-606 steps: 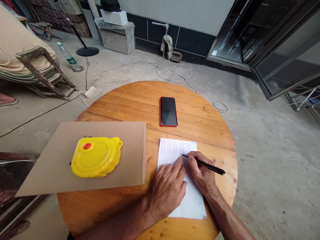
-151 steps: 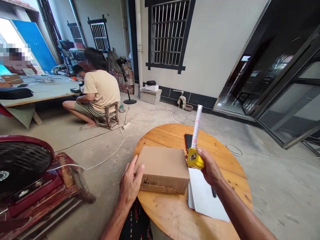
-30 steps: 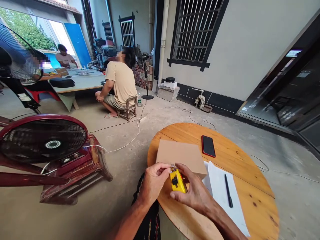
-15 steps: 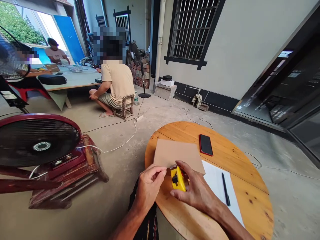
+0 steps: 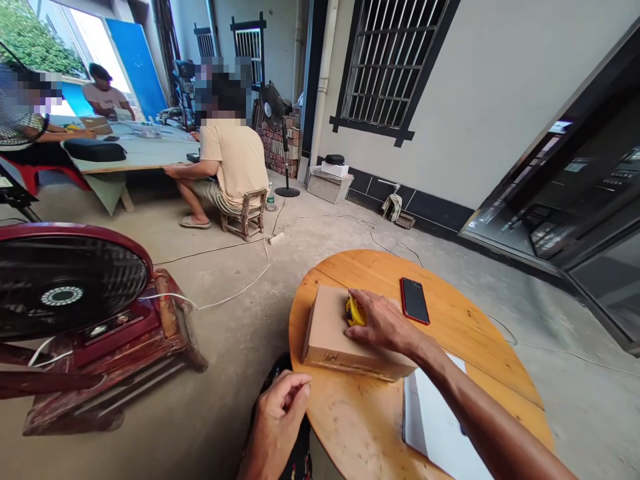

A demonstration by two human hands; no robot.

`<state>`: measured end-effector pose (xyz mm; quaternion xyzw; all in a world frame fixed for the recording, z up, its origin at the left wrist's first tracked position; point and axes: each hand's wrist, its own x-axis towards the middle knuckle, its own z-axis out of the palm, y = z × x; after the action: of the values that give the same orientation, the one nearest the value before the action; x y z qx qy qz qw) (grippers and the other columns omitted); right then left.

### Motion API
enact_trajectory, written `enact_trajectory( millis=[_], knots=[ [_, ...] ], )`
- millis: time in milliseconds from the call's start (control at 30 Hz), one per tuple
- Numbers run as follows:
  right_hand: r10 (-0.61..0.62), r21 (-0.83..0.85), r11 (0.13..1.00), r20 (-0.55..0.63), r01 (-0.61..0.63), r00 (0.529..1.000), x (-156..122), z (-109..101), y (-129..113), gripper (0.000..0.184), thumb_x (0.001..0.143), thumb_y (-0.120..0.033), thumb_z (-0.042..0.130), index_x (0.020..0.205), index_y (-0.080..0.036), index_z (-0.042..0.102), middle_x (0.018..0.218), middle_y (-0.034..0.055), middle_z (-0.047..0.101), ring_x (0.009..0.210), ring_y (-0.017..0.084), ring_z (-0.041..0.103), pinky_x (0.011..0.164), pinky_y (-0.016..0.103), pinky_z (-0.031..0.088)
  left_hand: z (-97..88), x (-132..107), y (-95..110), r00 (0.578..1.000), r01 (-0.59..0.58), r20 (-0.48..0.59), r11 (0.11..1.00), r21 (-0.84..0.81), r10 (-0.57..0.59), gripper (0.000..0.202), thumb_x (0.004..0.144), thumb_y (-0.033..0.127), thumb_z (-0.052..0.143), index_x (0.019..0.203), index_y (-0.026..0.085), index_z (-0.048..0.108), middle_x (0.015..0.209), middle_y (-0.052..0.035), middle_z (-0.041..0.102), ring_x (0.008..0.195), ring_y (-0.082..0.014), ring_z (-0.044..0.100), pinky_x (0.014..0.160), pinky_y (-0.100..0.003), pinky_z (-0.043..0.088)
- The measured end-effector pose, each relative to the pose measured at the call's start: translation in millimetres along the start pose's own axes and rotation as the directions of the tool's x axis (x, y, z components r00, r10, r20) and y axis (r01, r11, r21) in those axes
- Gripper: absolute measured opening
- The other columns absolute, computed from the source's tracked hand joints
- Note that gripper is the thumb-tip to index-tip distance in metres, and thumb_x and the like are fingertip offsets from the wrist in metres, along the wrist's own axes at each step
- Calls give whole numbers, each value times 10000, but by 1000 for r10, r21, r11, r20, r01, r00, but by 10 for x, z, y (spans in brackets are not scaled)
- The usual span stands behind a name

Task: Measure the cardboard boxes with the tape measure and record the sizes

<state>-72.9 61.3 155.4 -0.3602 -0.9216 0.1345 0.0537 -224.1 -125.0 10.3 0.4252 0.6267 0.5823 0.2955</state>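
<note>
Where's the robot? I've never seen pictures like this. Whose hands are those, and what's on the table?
There's no robot here! These are a person's own bare hands. The camera is worn on the person's head, looking forward and down, so you see almost what they see.

The right hand has its fingers around a yellow tape measure, at the top of a cardboard box. The left hand is curled near the table's edge, and I can't see anything in it.

The box sits on a round wooden table. A phone in a red case and some white paper lie there too.
</note>
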Motion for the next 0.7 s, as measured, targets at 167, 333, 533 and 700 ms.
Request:
enact_trajectory(
  millis=[167, 333, 533, 700],
  knots=[
    [174, 128, 981, -222, -148, 959, -357, -9, 206, 716, 816, -586, 622, 1379, -158, 514, 1416, 192, 543, 1314, 385, 480, 1060, 565, 363, 105, 125, -3, 992, 67, -106, 997, -37, -71, 482, 802, 380, 615, 1238, 175, 607, 1012, -88, 663, 653, -151, 632, 571, -265, 543],
    [613, 568, 707, -197, -420, 765, -940, 161, 399, 669, 869, -583, 508, 1370, -140, 493, 1319, 215, 612, 1168, 358, 616, 909, 523, 519, 276, 220, -21, 978, 209, 25, 977, -50, -208, 789, 813, 475, 614, 1463, 124, 337, 838, -46, 672, 665, -187, 665, 634, -307, 558],
    [593, 777, 589, -230, -221, 772, -1051, 508, 145, 611, 885, -501, 527, 1398, -177, 453, 1391, 166, 575, 1226, 296, 589, 971, 444, 511, 299, 484, -42, 967, 253, 30, 967, -31, -252, 709, 710, 537, 711, 1258, 147, 486, 800, -34, 676, 750, -229, 690, 645, -296, 553],
    [608, 707, 667, -335, -234, 720, -1278, 427, 375, 436, 894, -440, 502, 1220, -165, 589, 1163, 132, 691, 1038, 250, 661, 833, 363, 535, 273, 636, 82, 981, 196, -7, 980, -25, -196, 694, 686, 494, 726, 1262, 177, 503, 1027, -71, 673, 824, -200, 670, 696, -277, 547]
  ],
)
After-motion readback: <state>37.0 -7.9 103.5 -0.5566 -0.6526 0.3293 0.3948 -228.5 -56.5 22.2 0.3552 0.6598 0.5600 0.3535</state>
